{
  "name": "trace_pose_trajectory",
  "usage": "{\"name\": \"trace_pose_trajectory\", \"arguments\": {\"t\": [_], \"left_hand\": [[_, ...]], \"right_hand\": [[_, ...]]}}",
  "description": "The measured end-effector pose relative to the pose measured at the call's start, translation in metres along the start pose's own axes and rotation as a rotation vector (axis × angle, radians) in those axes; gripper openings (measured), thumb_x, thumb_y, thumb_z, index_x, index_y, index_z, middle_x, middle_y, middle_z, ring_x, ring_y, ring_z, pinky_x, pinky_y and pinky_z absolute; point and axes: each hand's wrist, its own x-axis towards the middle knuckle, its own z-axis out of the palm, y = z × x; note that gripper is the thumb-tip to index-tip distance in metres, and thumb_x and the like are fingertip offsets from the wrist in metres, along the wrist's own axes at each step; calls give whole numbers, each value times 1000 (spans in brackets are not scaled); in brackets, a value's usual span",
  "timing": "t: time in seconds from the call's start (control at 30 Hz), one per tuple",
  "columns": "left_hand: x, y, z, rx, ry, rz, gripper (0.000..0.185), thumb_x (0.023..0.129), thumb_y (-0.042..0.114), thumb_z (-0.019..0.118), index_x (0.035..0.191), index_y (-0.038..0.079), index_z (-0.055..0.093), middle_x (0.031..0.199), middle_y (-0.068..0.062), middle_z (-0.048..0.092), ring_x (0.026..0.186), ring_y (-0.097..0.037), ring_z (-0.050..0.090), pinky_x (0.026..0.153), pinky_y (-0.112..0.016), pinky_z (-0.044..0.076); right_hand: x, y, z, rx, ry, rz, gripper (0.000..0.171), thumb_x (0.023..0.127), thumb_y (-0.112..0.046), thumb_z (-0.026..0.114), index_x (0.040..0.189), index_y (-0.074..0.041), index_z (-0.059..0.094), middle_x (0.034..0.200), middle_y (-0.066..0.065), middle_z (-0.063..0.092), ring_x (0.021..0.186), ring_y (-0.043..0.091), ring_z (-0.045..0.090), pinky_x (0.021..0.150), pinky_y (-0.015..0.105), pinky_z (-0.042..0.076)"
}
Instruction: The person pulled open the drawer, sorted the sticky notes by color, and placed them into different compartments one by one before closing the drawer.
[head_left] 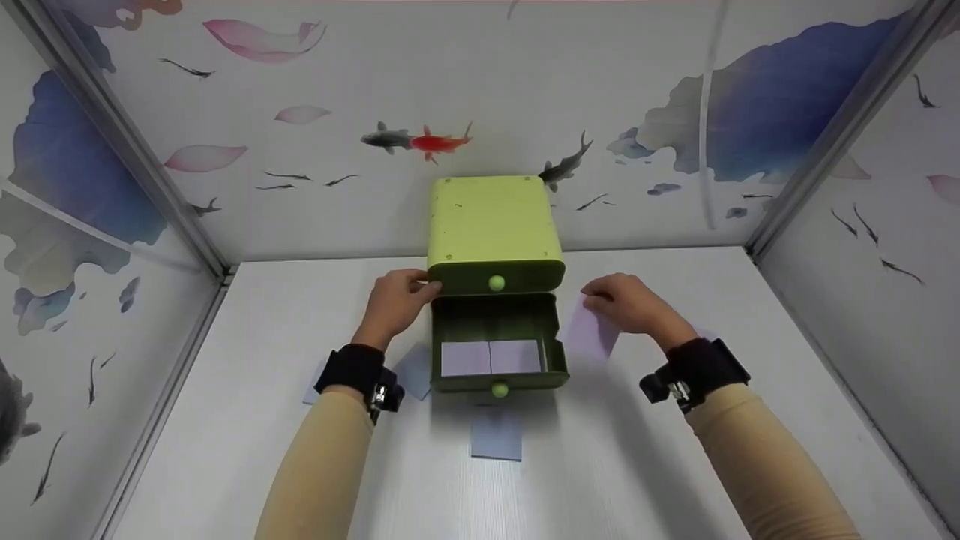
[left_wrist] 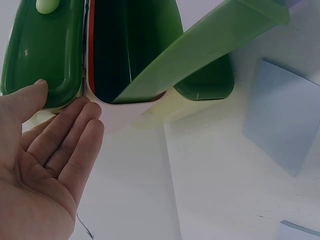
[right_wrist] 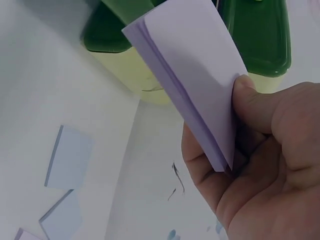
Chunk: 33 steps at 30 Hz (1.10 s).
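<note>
Right now we have our right hand (head_left: 630, 304) just to the right of the green drawer box (head_left: 491, 225), with thumb and curled fingers (right_wrist: 260, 107) pinching a pale lilac pad of sticky notes (right_wrist: 195, 70). The pad is a thin, square stack of sheets; its layered edge shows plainly in the right wrist view, and it hangs tilted in the air beside the box, off the white table (head_left: 675, 465).

Our left hand (head_left: 394, 300) rests against the left front corner of the box. Its fingers (left_wrist: 75, 135) lie straight and close together, palm open, touching the dark green front and gripping nothing.

The box itself has a light yellow-green shell and darker green drawers with round pale knobs. The lower drawer (head_left: 496, 345) is pulled out toward us, and two lilac pads (head_left: 490, 357) lie flat side by side inside it.

Several blue pads lie on the table near the box: one (head_left: 496, 435) just in front of the open drawer, another (head_left: 415, 370) to its left, near our left wrist.
</note>
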Motion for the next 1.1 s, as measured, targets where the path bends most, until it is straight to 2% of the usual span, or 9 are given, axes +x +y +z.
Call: {"name": "trace_pose_trajectory", "arguments": {"t": [0.23, 0.4, 0.63, 0.87, 1.1], "left_hand": [[-1, -1, 0, 0, -11, -10, 46, 97, 35, 58, 131, 5, 60, 119, -13, 70, 105, -25, 69, 95, -44, 51], [-2, -2, 0, -5, -10, -20, 46, 97, 35, 58, 132, 5, 59, 120, -13, 70, 106, -25, 69, 96, -44, 51], [-2, 0, 1, -6, -6, -18, 46, 97, 34, 58, 132, 4, 59, 117, -13, 71, 106, -25, 69, 96, -44, 50], [0, 0, 1, -4, 4, -18, 45, 96, 35, 59, 130, 5, 61, 116, -13, 71, 105, -25, 69, 95, -43, 51], [-2, 1, -1, -3, -6, -12, 46, 96, 35, 59, 131, 5, 61, 116, -13, 71, 106, -25, 69, 95, -44, 51]], "right_hand": [[11, -24, 8, 4, 2, -55, 21, 96, -8, 57, 108, 1, 71, 101, 17, 71, 87, 26, 62, 80, 43, 52], [17, -38, 20, -23, 12, -86, 19, 95, -9, 59, 105, -2, 73, 97, 13, 72, 83, 24, 62, 76, 41, 52], [23, -51, 38, -37, 13, -96, 20, 97, -12, 59, 109, -6, 73, 102, 12, 72, 90, 26, 67, 81, 43, 53], [30, -57, 55, -64, -9, -114, 19, 96, -10, 59, 109, -8, 74, 105, 10, 73, 85, 22, 65, 78, 40, 52], [37, -62, 65, -72, -79, -117, 22, 96, -10, 60, 113, -8, 73, 111, 10, 73, 100, 27, 69, 88, 44, 53]]}}
